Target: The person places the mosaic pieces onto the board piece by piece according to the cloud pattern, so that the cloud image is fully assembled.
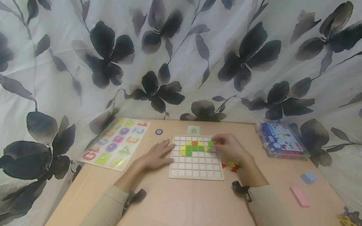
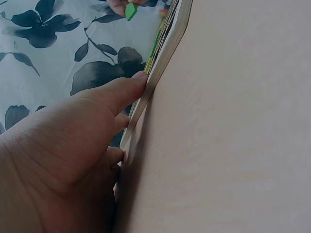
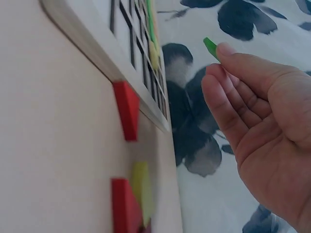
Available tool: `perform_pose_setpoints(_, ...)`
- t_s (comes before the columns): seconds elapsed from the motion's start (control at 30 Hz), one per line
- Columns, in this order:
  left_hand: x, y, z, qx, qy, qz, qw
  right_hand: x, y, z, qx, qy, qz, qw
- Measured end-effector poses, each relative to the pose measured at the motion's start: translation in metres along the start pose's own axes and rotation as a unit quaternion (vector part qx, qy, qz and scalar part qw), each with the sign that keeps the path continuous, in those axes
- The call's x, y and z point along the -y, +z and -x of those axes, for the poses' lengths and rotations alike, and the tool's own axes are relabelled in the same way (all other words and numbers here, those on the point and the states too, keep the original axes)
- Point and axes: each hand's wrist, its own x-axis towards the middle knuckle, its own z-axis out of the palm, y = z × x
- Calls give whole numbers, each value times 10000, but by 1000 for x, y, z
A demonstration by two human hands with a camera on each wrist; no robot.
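1. We see a green tile (image 1: 211, 143) over the grid board (image 1: 195, 166), near the board's upper right corner. Its face is a bright, plain green and looks square from the head view; from the right wrist it shows as a thin, tilted slab with a straight edge.
2. Our right hand (image 1: 229, 147) grasps this tile in a pinch, the thumb against the fingers, just off the board's right edge.
3. Our left hand (image 1: 159, 154) grips nothing: its fingers lie spread at the board's left edge, the thumb tip touching the rim.
4. The board itself is pale, with a light frame and white cells parted by dark lines. Set in its upper half we find 1 orange piece (image 1: 194, 143), 4 green squares (image 1: 194, 148) and several yellow pieces (image 1: 183, 147) around them, too small for us to tell every shape.
5. Just right of the board lie loose pieces (image 1: 233, 169) in red, yellow and green.
6. Beyond the board's far edge sits a small card (image 1: 193, 130) with a green picture; left of the board we have a number sheet (image 1: 135, 140), and well to its right a clear plastic box (image 1: 280, 139).
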Motion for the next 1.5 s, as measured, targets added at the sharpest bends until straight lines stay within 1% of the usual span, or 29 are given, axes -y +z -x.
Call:
perform_pose_setpoints(0.2,2,2,-1,-3,-7,-2,10000,3,15,-3,61,-537,126,9985)
perform_pose_setpoints(0.27,2,2,-1,-12,-8,0,10000,3,20,-5,143,-615,104,9980)
perform_pose_setpoints(0.43,4,3,-1,-48,5,39,10000,7,31,-8,281,-502,166,9982)
perform_pose_setpoints(0.5,4,3,-1,-42,-9,45,10000,9,35,-8,289,-530,293,9977)
perform_pose_setpoints(0.63,4,3,-1,-18,-37,44,10000,11,41,-10,273,-727,469,9959)
perform_pose_setpoints(0.73,4,3,-1,-8,-46,40,10000,13,46,-11,285,-839,467,9950)
perform_pose_setpoints(0.87,3,2,0,-21,-37,92,9999,15,52,-12,335,-860,502,9945)
perform_pose_setpoints(1.03,3,2,0,-34,-21,70,10000,15,60,-13,403,-935,687,9924)
perform_pose_setpoints(1.37,4,3,-1,-26,-26,59,10000,12,65,-13,582,-732,790,9925)
perform_pose_setpoints(1.5,3,2,-1,-13,-38,86,10000,12,67,-13,578,-770,836,9918)
